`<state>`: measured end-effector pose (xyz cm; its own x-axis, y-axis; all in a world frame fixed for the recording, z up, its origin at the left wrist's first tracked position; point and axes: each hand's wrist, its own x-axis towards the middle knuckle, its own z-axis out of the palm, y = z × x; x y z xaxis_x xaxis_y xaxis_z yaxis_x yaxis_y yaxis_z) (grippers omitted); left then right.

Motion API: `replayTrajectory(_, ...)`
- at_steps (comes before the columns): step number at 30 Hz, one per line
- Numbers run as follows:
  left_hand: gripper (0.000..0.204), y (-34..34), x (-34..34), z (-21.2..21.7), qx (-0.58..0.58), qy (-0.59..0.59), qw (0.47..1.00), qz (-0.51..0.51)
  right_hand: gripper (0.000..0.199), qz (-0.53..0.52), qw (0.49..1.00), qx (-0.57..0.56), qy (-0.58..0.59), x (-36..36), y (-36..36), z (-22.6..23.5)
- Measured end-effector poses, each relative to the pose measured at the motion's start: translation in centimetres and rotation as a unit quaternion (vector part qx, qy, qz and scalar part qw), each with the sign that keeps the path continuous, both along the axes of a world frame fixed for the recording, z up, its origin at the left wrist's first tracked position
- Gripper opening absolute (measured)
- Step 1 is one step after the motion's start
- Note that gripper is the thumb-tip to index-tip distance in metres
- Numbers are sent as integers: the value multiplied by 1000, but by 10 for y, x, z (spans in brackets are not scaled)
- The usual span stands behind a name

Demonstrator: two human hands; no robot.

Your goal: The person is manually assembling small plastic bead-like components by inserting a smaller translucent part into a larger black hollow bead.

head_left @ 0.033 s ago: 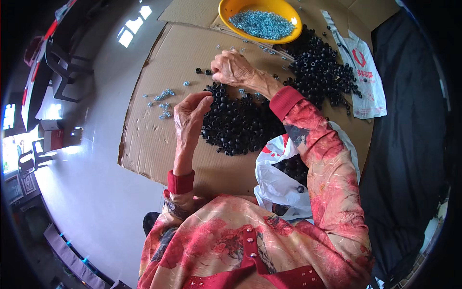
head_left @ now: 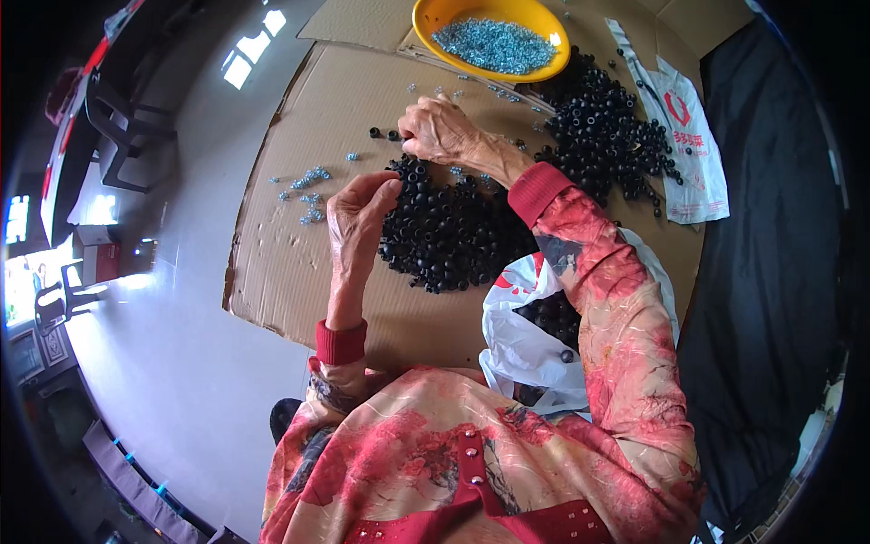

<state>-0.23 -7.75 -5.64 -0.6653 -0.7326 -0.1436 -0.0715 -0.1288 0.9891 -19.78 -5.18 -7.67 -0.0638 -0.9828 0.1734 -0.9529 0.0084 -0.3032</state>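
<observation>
My left hand (head_left: 355, 213) is at the left edge of a heap of small black caps or beads (head_left: 444, 231), some with round openings showing. Its thumb and fingers are pressed together, and anything between them is hidden. Just beyond the heap, my right hand (head_left: 439, 131) is curled closed with its knuckles up. I cannot make out what its fingers hold. Two loose black pieces (head_left: 384, 134) lie just left of it. Small translucent blue pieces (head_left: 313, 177) are scattered on the cardboard sheet (head_left: 281, 254) left of my left hand.
A yellow bowl (head_left: 435, 53) of blue pieces (head_left: 497, 45) stands at the far side. Another black heap (head_left: 607, 127) lies at the right, beside a flat white plastic bag (head_left: 704, 195). An open white bag (head_left: 500, 331) holding black pieces (head_left: 553, 317) sits under my right forearm.
</observation>
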Motion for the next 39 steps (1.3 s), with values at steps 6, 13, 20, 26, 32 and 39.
replayTrajectory(6,22,-4,-7,0,63,47,997,27,17,48,984,-64,-157,-5,25,30)
replayTrajectory(13,23,16,-32,7,316,243,916,-43,11,130,982,-112,-80,3,69,86)
replayTrajectory(20,23,34,-43,9,413,296,854,-113,13,116,975,-154,-109,1,88,91)
replayTrajectory(26,26,41,-42,15,504,322,796,-93,15,67,967,-154,-193,5,107,99)
replayTrajectory(32,27,47,-45,15,509,340,782,-122,25,55,969,-183,-158,12,110,98)
replayTrajectory(39,25,45,-43,13,437,317,832,-129,25,88,969,-199,-117,15,109,100)
